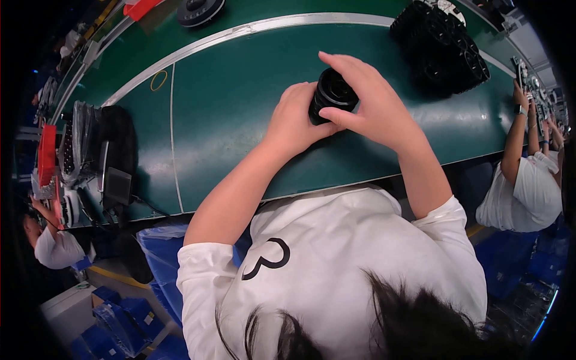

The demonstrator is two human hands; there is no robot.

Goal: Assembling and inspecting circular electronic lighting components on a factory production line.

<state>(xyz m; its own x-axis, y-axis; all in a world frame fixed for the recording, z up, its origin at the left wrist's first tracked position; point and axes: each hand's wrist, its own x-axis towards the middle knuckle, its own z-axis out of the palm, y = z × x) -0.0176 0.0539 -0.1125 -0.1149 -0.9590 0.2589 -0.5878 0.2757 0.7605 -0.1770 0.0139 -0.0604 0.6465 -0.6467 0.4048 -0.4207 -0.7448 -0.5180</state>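
Note:
A black cylindrical part (333,90), with a ringed hollow end facing up, is held over the green bench between my two hands. My left hand (292,115) wraps around its left side, fingers largely hidden behind it. My right hand (383,109) grips it from the right, the thumb resting on the near rim and the fingers reaching over the far side. Both hands are closed on the same part.
A cluster of black round parts (441,54) stands at the bench's far right. A yellow rubber band (158,80) lies left. Plastic-wrapped items (81,141) and a black device (117,183) sit at the left end. A round dark unit (201,11) rests beyond the metal rail (264,25). People work on both sides.

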